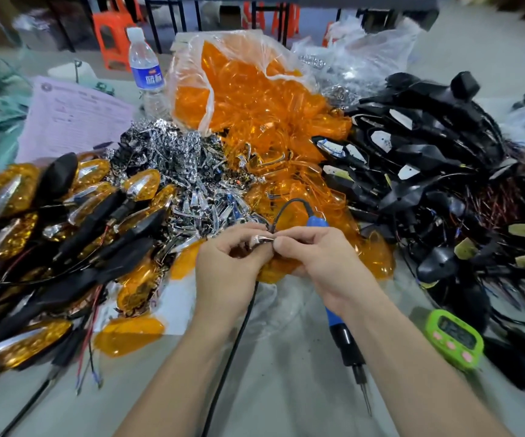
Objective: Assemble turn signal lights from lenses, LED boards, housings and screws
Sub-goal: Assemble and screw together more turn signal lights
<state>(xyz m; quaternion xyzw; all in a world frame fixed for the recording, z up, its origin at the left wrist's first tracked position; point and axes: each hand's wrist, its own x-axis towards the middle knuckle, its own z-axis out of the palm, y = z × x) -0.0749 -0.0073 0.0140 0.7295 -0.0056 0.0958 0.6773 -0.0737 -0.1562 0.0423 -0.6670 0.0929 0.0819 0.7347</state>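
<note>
- So, both hands meet over the middle of the table (286,389). The left hand (226,266) and right hand (321,263) each pinch one end of a small chrome reflector piece (262,239) between thumb and fingertips, a tight narrow grip, nothing loose.
- There's amber plastic right under the knuckles. Can't tell whether it's a lens tucked in the lower fingers or just the edge of the loose amber lenses (377,260) lying there.
- My guess: this is the seat-the-insert-into-a-lens step. I'd keep the pinch on the edges so no fingerprints land on the shiny face, and line the long end up with the lens tip before pressing.
- Don't force it; thin chrome plastic like this probably snaps or scuffs easily.
- The blue electric screwdriver (338,323) lies on the table under the right forearm, bit pointing toward the body. Handy, but watch the cord looping near the fingers.
- Next part, the black housings (428,152), sits piled to the right with wires tangled, so pull one out slowly.
- Finished turn signals (18,197) are stacked on the left, and the chrome reflector pile (188,171) is straight ahead.
</note>
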